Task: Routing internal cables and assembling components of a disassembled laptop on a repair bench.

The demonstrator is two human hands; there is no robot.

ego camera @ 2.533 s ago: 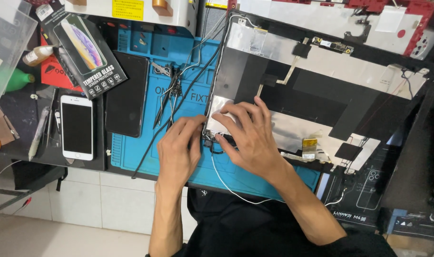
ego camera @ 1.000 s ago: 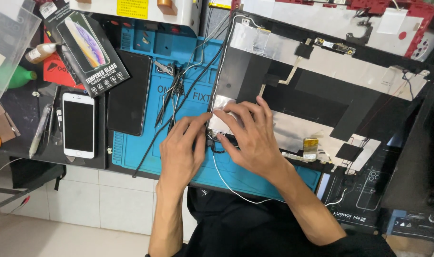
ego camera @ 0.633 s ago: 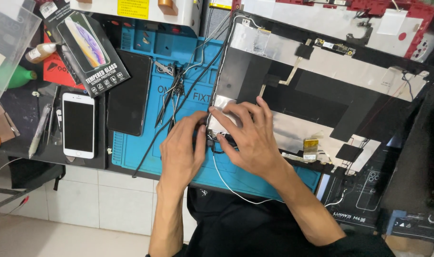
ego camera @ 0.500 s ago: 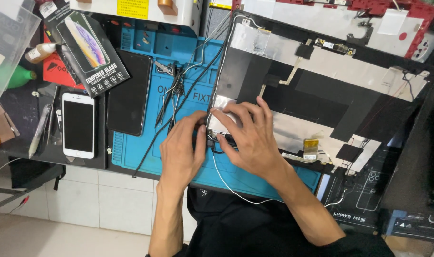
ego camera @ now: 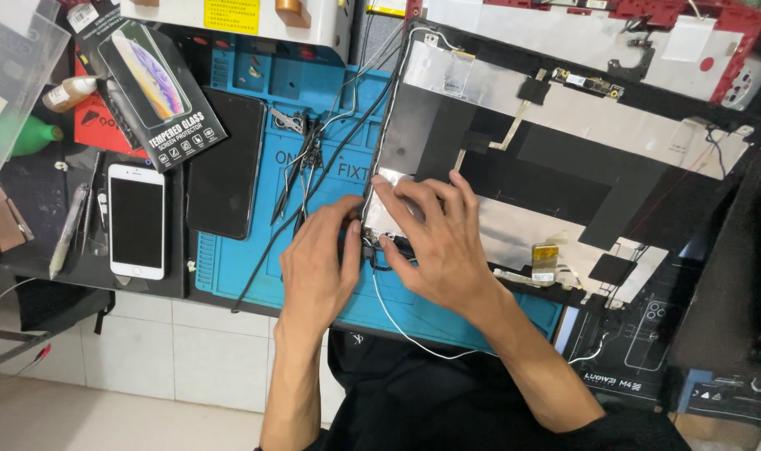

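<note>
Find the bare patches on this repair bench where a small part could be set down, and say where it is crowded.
Bare blue mat shows between the black phone and the left hand, and again under the right hand toward the mat's near edge. It is crowded around the tweezers, the white phone and the opened laptop lid.
</note>
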